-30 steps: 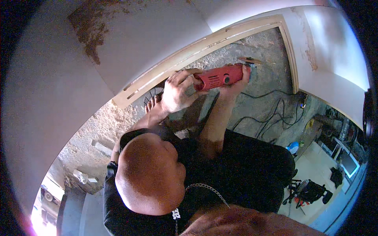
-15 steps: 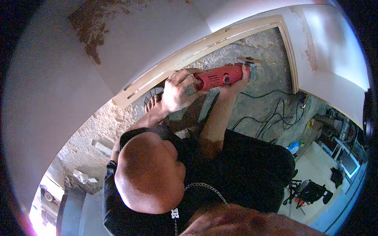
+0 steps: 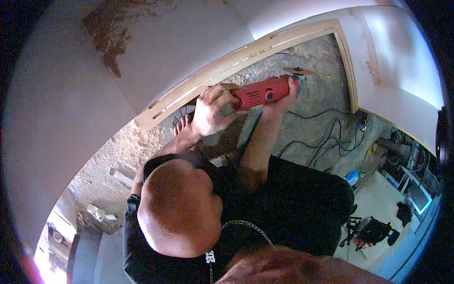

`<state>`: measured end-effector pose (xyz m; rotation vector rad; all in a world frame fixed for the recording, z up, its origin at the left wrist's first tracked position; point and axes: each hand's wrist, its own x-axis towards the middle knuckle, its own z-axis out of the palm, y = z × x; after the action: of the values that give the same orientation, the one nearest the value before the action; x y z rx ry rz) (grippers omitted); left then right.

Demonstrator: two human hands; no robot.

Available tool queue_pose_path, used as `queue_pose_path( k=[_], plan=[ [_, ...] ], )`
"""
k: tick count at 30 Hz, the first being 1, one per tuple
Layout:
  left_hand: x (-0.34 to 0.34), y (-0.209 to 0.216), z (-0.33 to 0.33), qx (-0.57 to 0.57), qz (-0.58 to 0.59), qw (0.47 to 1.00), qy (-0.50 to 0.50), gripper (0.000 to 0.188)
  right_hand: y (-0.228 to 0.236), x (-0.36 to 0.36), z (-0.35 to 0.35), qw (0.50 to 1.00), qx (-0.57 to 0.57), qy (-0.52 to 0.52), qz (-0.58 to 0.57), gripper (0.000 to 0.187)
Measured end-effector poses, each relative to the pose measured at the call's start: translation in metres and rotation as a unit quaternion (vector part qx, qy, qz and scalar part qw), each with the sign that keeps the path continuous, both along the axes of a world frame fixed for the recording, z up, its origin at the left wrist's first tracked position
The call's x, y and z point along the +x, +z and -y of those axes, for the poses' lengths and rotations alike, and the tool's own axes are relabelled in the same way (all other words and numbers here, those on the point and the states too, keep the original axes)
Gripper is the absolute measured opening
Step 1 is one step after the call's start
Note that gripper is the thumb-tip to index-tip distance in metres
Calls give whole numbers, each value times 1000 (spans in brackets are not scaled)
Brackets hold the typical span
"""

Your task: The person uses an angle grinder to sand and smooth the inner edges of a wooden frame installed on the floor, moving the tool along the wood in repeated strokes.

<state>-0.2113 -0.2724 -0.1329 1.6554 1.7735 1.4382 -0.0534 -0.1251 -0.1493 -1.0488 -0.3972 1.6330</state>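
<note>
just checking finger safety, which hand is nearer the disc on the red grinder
The right hand. It grips the front end of the red grinder, close to the disc, while the left hand is at the tool's rear end, farther from it.

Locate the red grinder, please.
In the head view, upper right of centre, the red grinder is in the left hand and right hand, near the pale frame.

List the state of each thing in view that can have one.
Red angle grinder, held two-handed, on or off unclear
Grinder disc, mounted, spinning or still unclear
Left hand, closed on the grinder's rear end
Right hand, closed on its disc end
Black cable, loosely looped
Grey panel, brown-stained
</note>
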Motion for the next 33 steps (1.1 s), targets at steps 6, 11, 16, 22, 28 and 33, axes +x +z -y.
queue_pose_path(
  k=[6,11,16,22,28,33],
  plan=[
    [6,-26,13,-15,43,999,20,34,-20,-7,-6,995,-17,-41,84,32],
    [-7,-10,21,-85,77,993,25,53,-36,-11,-7,996,-13,-14,82,32],
    [-25,-5,2,-199,115,971,-70,76,-39,-18,1,997,8,42,67,27],
    [-40,-6,-31,-390,59,902,-174,81,-21,-41,10,994,0,66,89,25],
    [-49,-24,-48,-398,90,889,-206,71,-24,-54,3,995,23,24,91,30],
    [-49,-31,-41,-366,109,907,-179,62,-24,-63,1,977,18,54,206,32]
  ],
)
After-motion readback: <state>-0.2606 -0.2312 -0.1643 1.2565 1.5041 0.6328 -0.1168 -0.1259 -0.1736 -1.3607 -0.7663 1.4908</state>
